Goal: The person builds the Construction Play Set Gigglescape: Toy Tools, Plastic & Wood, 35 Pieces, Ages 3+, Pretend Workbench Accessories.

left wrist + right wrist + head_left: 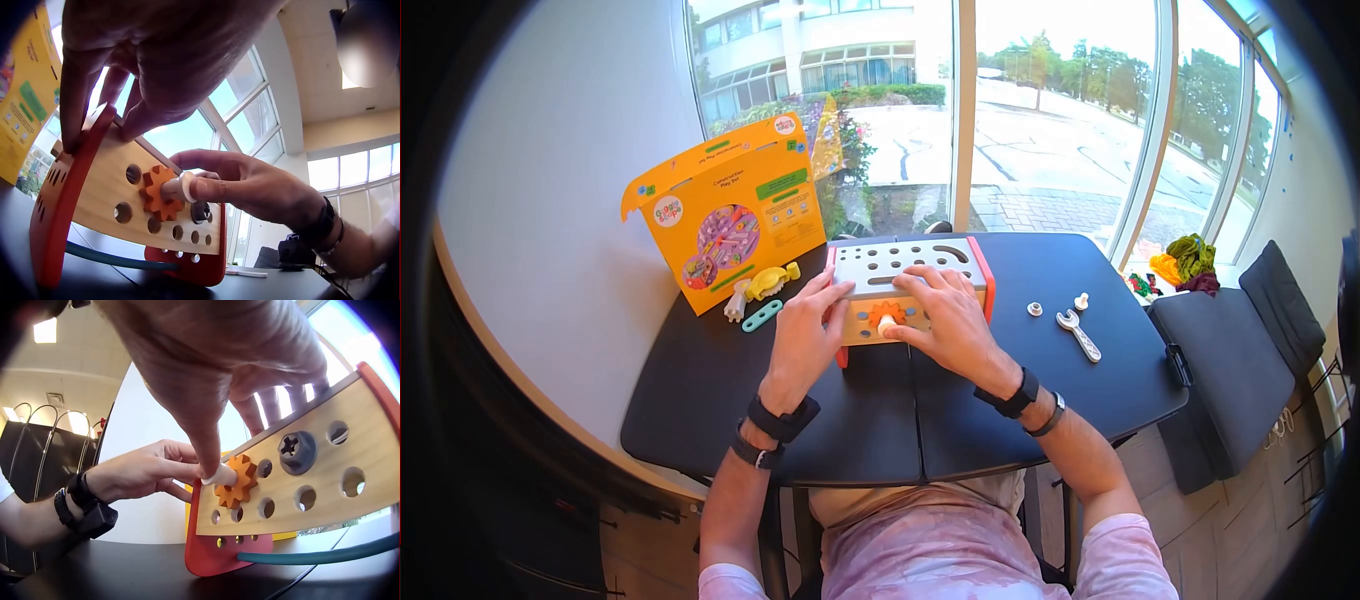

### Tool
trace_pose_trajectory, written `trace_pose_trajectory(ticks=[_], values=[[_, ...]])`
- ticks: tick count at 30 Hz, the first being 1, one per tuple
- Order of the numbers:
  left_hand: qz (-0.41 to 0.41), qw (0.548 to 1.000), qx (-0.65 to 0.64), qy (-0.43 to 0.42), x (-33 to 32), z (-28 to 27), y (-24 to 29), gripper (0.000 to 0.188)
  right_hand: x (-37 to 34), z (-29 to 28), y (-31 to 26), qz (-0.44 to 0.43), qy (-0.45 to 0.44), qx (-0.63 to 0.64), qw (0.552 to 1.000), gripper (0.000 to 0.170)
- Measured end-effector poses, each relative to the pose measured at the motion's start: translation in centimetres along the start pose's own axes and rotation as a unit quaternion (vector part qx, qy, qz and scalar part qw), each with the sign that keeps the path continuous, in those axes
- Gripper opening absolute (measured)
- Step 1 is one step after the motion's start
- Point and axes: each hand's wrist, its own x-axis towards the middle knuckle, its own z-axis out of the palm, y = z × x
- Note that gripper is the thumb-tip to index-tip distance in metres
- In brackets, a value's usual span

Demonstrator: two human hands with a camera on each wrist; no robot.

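Note:
A wooden toy workbench (910, 268) with red end panels and a grey, hole-punched top stands on the black table. My left hand (802, 335) grips its left upper corner, fingers over the red end panel. On the wooden front, an orange toothed gear (153, 197) has a white toy bolt (172, 190) through its middle. My right hand (950, 330) presses the bolt's head with the thumb, while its fingers lie straight over the top panel. A grey slotted bolt (299, 453) sits in another hole of the front, to the right of the gear.
On the table (1000, 440) to the right lie a white toy wrench (1080, 338), a nut (1035, 309) and a small white bolt (1081, 300). At left are a teal strip (762, 316), yellow pieces (770, 283) and an upright yellow box (770, 225). A dark chair (1220, 350) stands right.

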Motion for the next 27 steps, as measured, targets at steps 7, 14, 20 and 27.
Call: trace_pose_trajectory(ticks=[7, 14, 20, 27], values=[[-0.003, 1.0, 0.005, 0.004, 0.0, 0.1, 0.0, 0.025, 0.0, 0.2, 0.0, -0.011, 0.012, -0.014, 1.0, 0.067], [-0.007, 1.0, 0.006, 0.0, -0.1, 0.0, 0.2, 0.027, -0.6, 0.0, 0.4, -0.048, 0.02, -0.019, 0.998, 0.066], [0.001, 1.0, 0.006, 0.002, -0.1, 0.2, -0.2, 0.027, -0.4, -2.0, 2.0, -0.08, -0.047, 0.071, 0.993, 0.063], [0.015, 1.0, 0.006, 0.002, -0.2, 0.3, -0.7, 0.03, -0.9, -6.4, 4.8, -0.028, -0.017, 0.17, 0.985, 0.044]])
